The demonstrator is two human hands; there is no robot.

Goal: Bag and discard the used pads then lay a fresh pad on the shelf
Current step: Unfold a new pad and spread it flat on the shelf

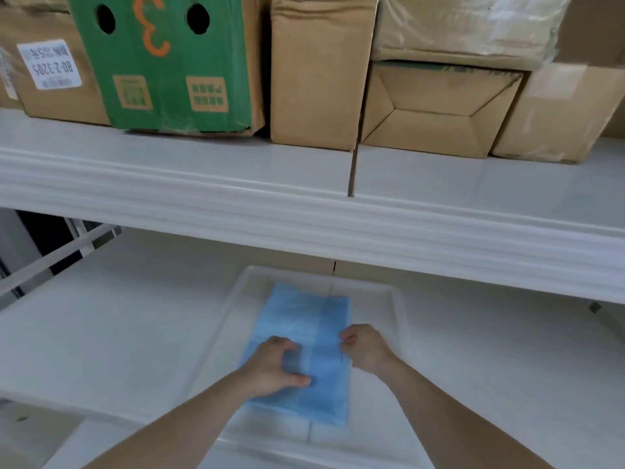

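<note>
Folded blue pad (306, 336) lying flat inside a shallow white tray (399, 319) on the lower white shelf (118, 316), long side running away from the camera, near edge close to the tray's front rim. Left hand (274, 365) resting on the near-left part of the pad, fingers curled and pressing down, thumb stretched toward the pad's middle; whether pinching a layer or only pressing, not clear. Right hand (363, 346) at the pad's right edge, fingers curled inward and apparently pinching that edge. Both forearms bare, entering from the bottom of the view. Above, upper white shelf (236, 184) carrying a row of cartons: brown box with a white label (50, 62) at far left, green box (169, 62) with two round holes beside it, then plain brown boxes (321, 72) to the right, some stacked.
</note>
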